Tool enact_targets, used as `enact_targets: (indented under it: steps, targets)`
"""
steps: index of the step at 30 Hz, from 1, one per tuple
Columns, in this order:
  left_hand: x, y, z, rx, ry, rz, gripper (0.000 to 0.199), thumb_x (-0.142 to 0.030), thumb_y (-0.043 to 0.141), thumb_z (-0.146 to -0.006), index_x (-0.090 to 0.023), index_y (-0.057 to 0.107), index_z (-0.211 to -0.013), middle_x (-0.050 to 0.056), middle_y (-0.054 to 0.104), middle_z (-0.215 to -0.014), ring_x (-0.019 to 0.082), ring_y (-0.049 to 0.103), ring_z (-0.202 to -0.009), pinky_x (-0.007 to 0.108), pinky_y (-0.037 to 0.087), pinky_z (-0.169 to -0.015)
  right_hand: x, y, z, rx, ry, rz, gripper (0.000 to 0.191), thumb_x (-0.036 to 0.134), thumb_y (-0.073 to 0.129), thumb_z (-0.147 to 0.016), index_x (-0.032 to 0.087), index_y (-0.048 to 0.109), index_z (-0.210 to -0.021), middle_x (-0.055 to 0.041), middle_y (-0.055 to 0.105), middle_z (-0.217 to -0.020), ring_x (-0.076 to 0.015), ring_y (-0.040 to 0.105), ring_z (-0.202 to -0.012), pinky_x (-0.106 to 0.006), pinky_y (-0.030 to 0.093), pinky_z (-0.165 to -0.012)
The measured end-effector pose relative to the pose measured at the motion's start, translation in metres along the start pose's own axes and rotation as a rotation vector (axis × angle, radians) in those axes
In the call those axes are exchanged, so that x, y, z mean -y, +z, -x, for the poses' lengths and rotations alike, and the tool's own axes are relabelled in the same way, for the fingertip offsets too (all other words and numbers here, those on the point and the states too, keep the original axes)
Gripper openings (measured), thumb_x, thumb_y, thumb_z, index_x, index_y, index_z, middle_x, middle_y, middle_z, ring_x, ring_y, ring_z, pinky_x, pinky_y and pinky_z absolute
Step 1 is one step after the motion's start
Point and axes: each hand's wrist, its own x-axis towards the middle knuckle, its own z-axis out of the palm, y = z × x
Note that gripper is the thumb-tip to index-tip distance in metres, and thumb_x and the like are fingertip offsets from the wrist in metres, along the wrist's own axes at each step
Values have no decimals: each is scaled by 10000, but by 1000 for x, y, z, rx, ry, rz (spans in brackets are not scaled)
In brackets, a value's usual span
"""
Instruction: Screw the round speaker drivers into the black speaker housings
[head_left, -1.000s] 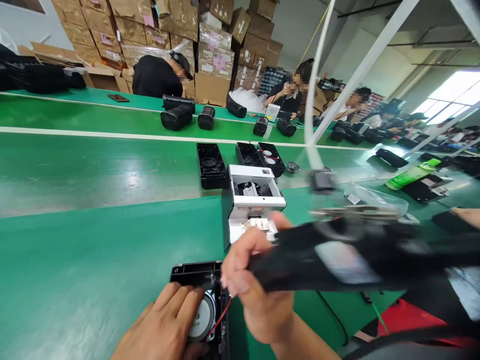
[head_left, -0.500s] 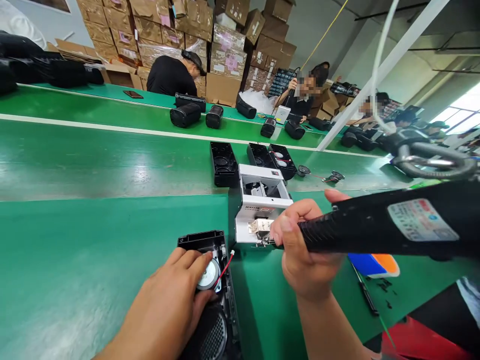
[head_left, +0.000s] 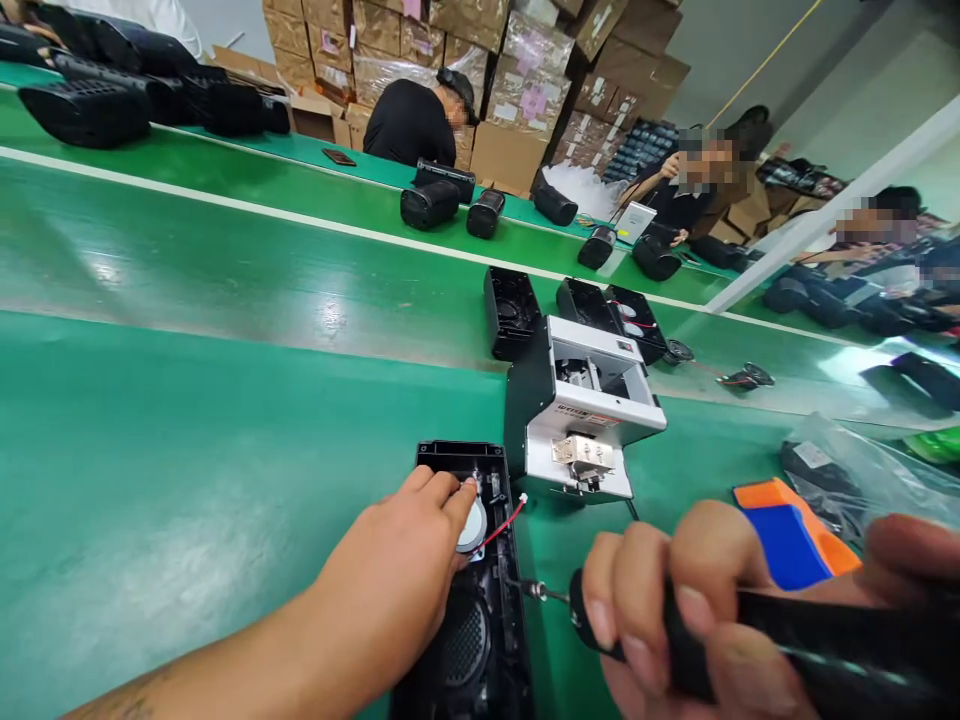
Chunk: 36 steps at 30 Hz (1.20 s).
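Note:
My left hand (head_left: 390, 555) grips a round speaker driver (head_left: 472, 527) with a pale back, inside a long black speaker housing (head_left: 516, 640). A red wire (head_left: 501, 526) with a small white plug runs from the driver over the housing's right wall. Fingers hide much of the driver. My right hand (head_left: 675, 610) is closed around a black electric screwdriver (head_left: 832, 635), held almost level. Its bit (head_left: 536, 590) points left, at the right edge of the housing; whether it touches I cannot tell.
A white and black screw feeder (head_left: 592, 405) stands beyond the housing. Behind it are more black housings (head_left: 512, 312) and loose drivers (head_left: 750, 376). To the right lie a blue and orange object (head_left: 795, 535) and a plastic bag (head_left: 862, 465). Co-workers (head_left: 412, 120) sit across the belt.
My right hand has brought the screwdriver from the screw feeder down and toward the housing. My left hand stays on the driver. The whole view has shifted, so things sit farther right.

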Motion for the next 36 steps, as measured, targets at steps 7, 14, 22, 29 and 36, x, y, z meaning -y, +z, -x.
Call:
enact_targets:
  steps: [7,14,22,29,36]
  targets:
    - [0,1,-1,-13,30,-16,633,-38,649,-1040,-122,578,-1663,172,722,-1521,379,653,-1424,570,624,-1182,-44,14,14,24,-88,101,493,252,697,-1173,462,465,-1554,76,510,-867,-133,533,-557,-305,507,-526]
    - [-2,0,1,13,25,-27,650,-28,634,-1030,-126,570,-1670,168,742,-1466,375,678,-1378,541,663,-1109,-53,10,14,35,-57,62,491,201,687,-1163,415,462,-1543,66,543,-883,-144,546,-590,-306,498,-548]
    - [-2,-1,-1,5,38,-36,644,-11,656,-991,-104,607,-1627,160,740,-1463,368,676,-1375,533,657,-1118,-59,7,22,38,-106,101,511,214,717,-1149,389,420,-1526,74,564,-903,-143,551,-587,-334,476,-552]
    - [-3,-3,0,3,40,-55,640,-29,669,-991,-94,607,-1624,171,746,-1449,363,678,-1366,501,661,-1098,-58,10,25,4,-148,80,501,230,764,-1127,402,479,-1502,72,547,-855,-154,541,-556,-336,486,-510]
    - [-4,-2,0,-10,47,-57,641,-13,666,-985,-75,607,-1621,174,751,-1423,380,687,-1347,524,673,-1068,-59,17,24,-27,-160,53,495,225,781,-1124,379,491,-1495,76,556,-870,-133,509,-551,-323,457,-514]
